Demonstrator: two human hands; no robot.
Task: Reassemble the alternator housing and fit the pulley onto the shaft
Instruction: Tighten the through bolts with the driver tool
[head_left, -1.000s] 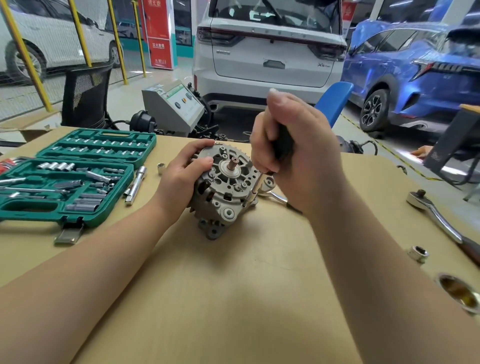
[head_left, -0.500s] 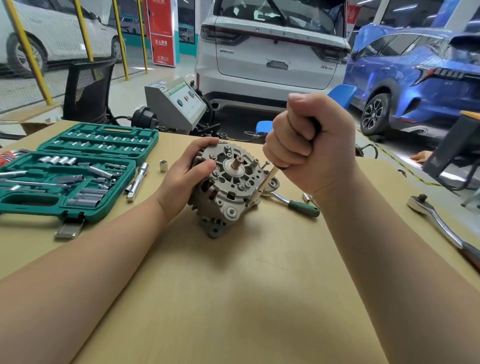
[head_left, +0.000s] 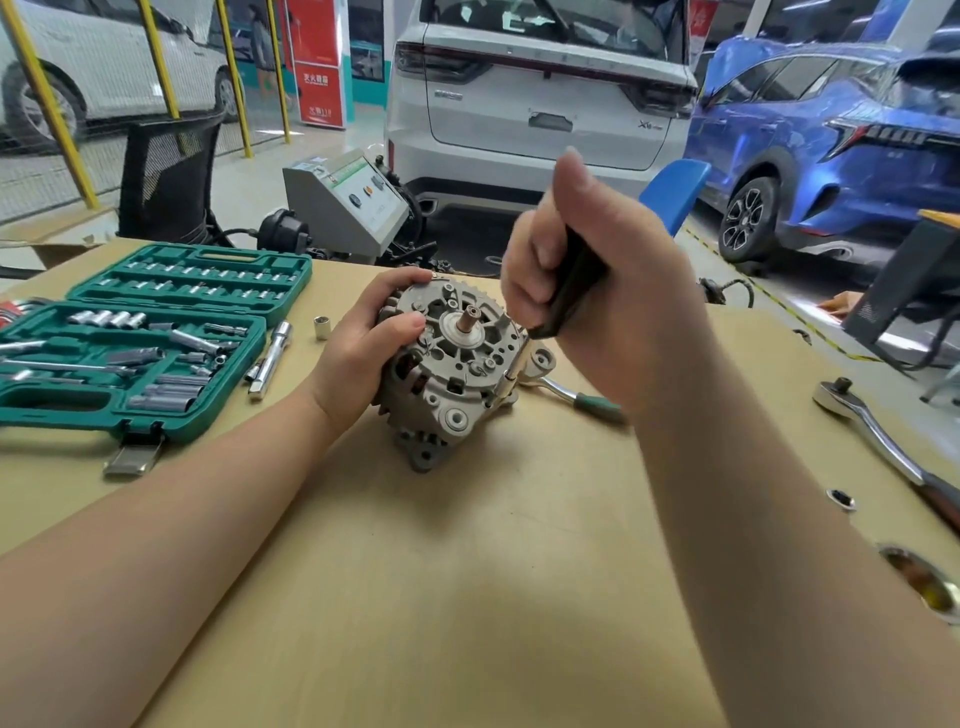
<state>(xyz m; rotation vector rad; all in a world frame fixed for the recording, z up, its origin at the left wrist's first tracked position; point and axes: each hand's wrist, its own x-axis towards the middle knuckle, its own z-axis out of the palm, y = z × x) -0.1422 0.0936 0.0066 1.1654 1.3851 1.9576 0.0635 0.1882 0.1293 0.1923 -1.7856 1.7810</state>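
Gripped alternator housing (head_left: 447, 364) at its left rim with left hand (head_left: 363, 338), thumb on the front face, unit propped on the table (head_left: 467, 597) just right of the socket case (head_left: 130, 353). Bare shaft (head_left: 471, 318) noted at centre, no pulley identified; right hand (head_left: 597, 291) wrapped round black driver handle (head_left: 569, 291), bit set on a right-edge housing bolt. Judged step: tightening through-bolts; next calls for seating remaining bolts evenly before fitting pulley.
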